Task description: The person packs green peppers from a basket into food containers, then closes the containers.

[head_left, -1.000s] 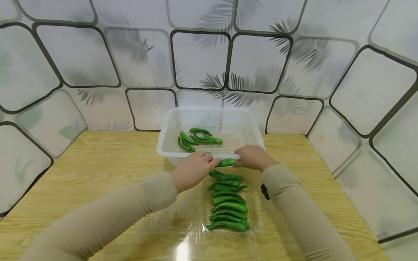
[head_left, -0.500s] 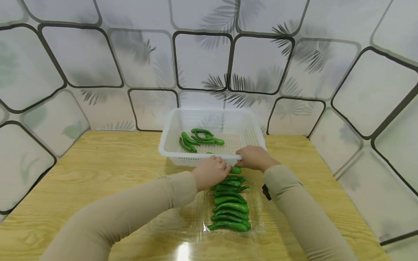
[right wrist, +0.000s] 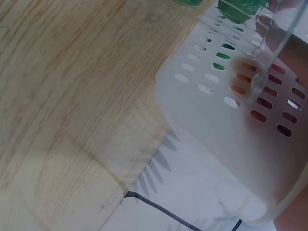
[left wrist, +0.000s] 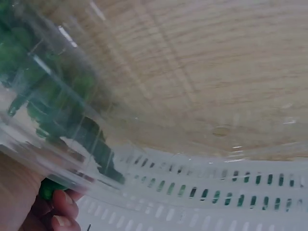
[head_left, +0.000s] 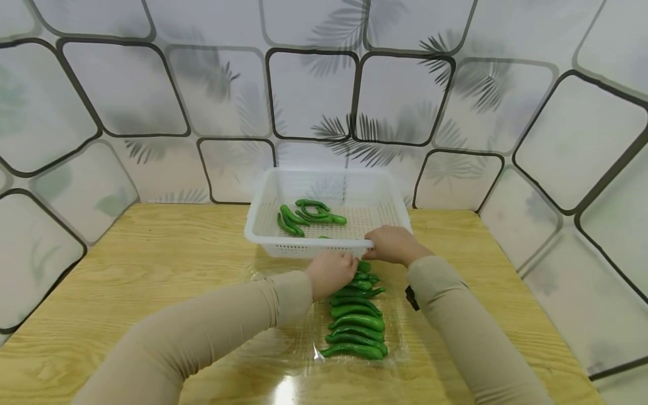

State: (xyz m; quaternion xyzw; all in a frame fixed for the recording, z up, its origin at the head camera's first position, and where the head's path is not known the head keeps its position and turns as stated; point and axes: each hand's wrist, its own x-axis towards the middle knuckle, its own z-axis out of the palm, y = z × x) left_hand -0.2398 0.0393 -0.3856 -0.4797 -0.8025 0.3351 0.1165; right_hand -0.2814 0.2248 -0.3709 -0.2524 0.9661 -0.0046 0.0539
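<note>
My left hand (head_left: 331, 274) holds a green chili pepper (head_left: 363, 266) over the far end of a row of peppers, just in front of the basket. In the left wrist view its fingers curl round that pepper (left wrist: 50, 187), beside clear plastic. Several green peppers (head_left: 356, 322) lie side by side across a clear plastic tray (head_left: 397, 340). At the front right corner of the white perforated basket (head_left: 288, 247), my right hand (head_left: 392, 246) grips the rim. Its fingertips are partly hidden; in the right wrist view, clear plastic overlaps them beside the basket wall (right wrist: 207, 106).
Several loose green peppers (head_left: 309, 215) lie inside the basket, mostly towards its left. Left of the filled tray lies another clear plastic section (head_left: 283, 343). The wooden table (head_left: 167, 253) meets a patterned wall covering (head_left: 314, 95) at the back and right.
My left hand has moved right and slightly nearer, bringing its pepper from along the basket's front rim to the row's far end. The right hand stays in place.
</note>
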